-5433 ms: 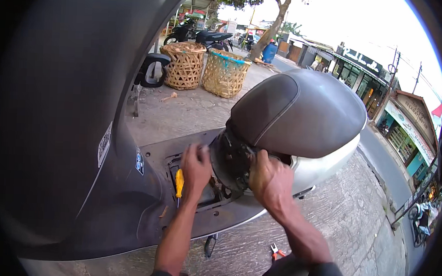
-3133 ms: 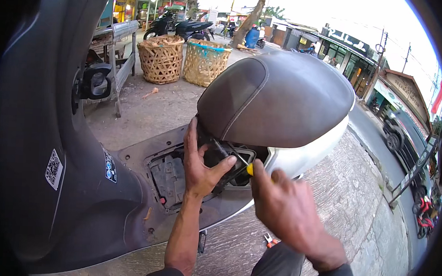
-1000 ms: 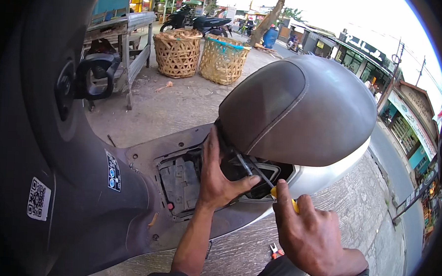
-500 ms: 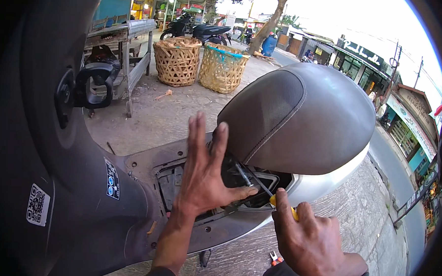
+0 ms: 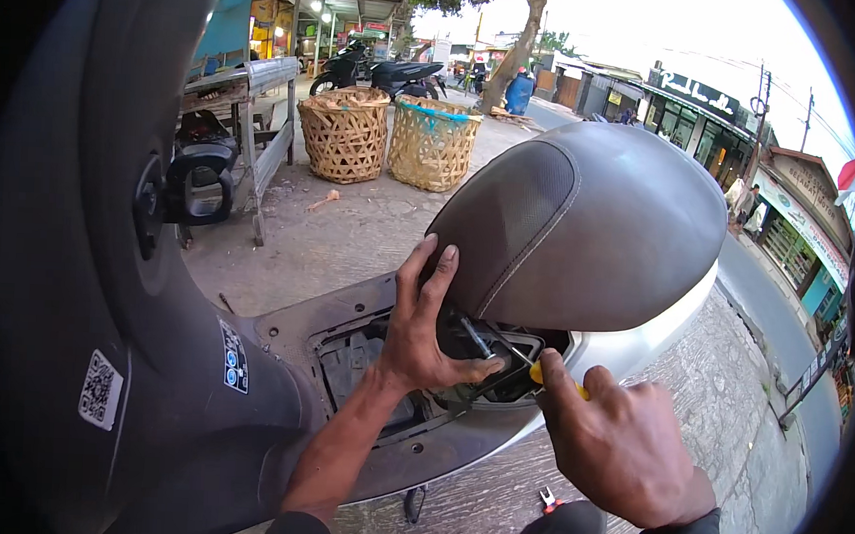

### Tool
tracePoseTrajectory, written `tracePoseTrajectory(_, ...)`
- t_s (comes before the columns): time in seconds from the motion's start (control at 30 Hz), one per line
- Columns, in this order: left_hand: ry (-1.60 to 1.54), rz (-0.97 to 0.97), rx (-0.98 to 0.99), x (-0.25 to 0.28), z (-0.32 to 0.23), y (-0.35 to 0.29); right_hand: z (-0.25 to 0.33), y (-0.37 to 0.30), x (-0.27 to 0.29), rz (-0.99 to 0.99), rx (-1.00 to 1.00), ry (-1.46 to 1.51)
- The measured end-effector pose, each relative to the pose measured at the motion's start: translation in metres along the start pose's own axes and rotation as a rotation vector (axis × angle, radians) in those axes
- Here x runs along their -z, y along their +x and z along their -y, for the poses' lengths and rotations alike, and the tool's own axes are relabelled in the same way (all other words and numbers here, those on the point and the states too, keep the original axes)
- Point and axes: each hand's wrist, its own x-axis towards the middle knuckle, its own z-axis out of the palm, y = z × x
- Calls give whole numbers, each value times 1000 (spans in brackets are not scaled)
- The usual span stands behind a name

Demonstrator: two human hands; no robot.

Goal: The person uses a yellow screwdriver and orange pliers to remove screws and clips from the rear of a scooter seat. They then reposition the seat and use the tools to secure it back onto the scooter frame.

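The brown scooter seat (image 5: 629, 238) is tilted up over the dark under-seat cavity (image 5: 560, 340). My left hand (image 5: 419, 343) has its fingers stretched out and apart at the seat's front edge. Its thumb reaches beside a shiny metal rod (image 5: 478, 336) under the seat; whether it presses on the rod I cannot tell. My right hand (image 5: 620, 442) is closed round the yellow handle of a screwdriver (image 5: 537, 373), its shaft pointing up and left beneath the seat. What its tip meets is hidden.
The dark front shield (image 5: 182, 419) and a black hook (image 5: 200, 183) stand at left. Pliers with red grips (image 5: 549, 499) lie on the ground by my knee. Two woven baskets (image 5: 343, 139), a wooden bench (image 5: 268, 155) and parked motorbikes (image 5: 402, 75) stand beyond.
My left hand has shifted right, its fingers now against the seat's front edge. My right hand keeps the screwdriver at about the same spot. The whole view has turned slightly.
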Motion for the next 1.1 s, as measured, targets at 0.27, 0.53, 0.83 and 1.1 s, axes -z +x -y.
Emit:
tracePoseTrajectory(0.27, 45, -48, -1, -5, -3, -6, 7, -3, -9, -129, -17, -17)
tracePoseTrajectory(0.53, -75, -3, 10, -9, -1, -9, 5, 2, 0, -84, -40, -33)
tracePoseTrajectory(0.83, -61, 10, 162, 6, -35, -5, 0, 2, -5, -83, -53, -6)
tracePoseTrajectory(1.1, 116, -108, 174, -15, -15, -13, -2, 5, -9, -120, -58, 42)
